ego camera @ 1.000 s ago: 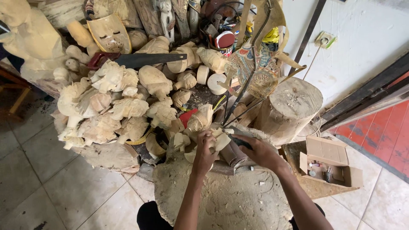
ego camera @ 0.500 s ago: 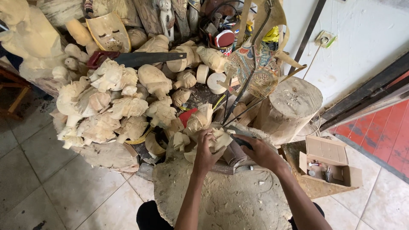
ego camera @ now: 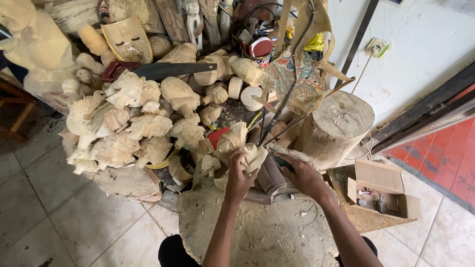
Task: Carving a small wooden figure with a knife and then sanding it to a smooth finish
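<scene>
My left hand [ego camera: 239,174] grips a small pale wooden carving [ego camera: 256,156] and holds it upright over a wide stump [ego camera: 257,232] dusted with wood shavings. Right beside it, my right hand [ego camera: 302,174] is closed around a dark hand tool [ego camera: 283,163], its working end against the carving's right side. A roll of sandpaper [ego camera: 271,174] lies between the two hands, just under the carving.
A heap of unfinished carved figures [ego camera: 128,123] fills the left, with a hand saw [ego camera: 158,70] and a wooden mask [ego camera: 127,39] on top. A round log [ego camera: 336,123] stands right of my hands. An open cardboard box [ego camera: 378,190] holds small items. Cables run to a wall socket [ego camera: 376,47].
Both hands stay on the carving and shift only slightly; the carving has turned a little in my left hand.
</scene>
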